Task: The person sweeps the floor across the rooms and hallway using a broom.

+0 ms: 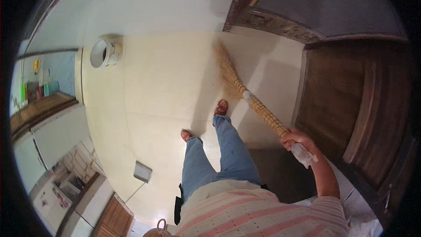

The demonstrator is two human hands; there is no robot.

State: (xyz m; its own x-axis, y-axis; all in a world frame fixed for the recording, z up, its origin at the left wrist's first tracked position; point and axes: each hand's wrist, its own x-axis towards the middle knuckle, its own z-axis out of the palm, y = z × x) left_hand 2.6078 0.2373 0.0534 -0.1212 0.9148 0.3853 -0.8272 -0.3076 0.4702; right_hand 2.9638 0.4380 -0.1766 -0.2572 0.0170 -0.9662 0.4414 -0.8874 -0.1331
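Note:
My right hand (297, 137) grips the upper handle of a straw broom (264, 112). Dark cord binds the broom's shaft, and whitish plastic wrap (304, 155) covers its top end behind my fist. The bristles (227, 64) fan out over the pale floor (158, 82), beyond and to the right of my feet. They look slightly blurred. One shoe (221, 106) is close beside the lower straw; the other shoe (186, 135) is farther left. My left hand is out of view.
A white bucket (113, 54) lies or stands at the upper left by the wall. Left of my legs is a dustpan (142, 171) with a thin handle. A counter with a sink (70, 186) runs along the left. Dark wooden furniture (332, 95) borders the right.

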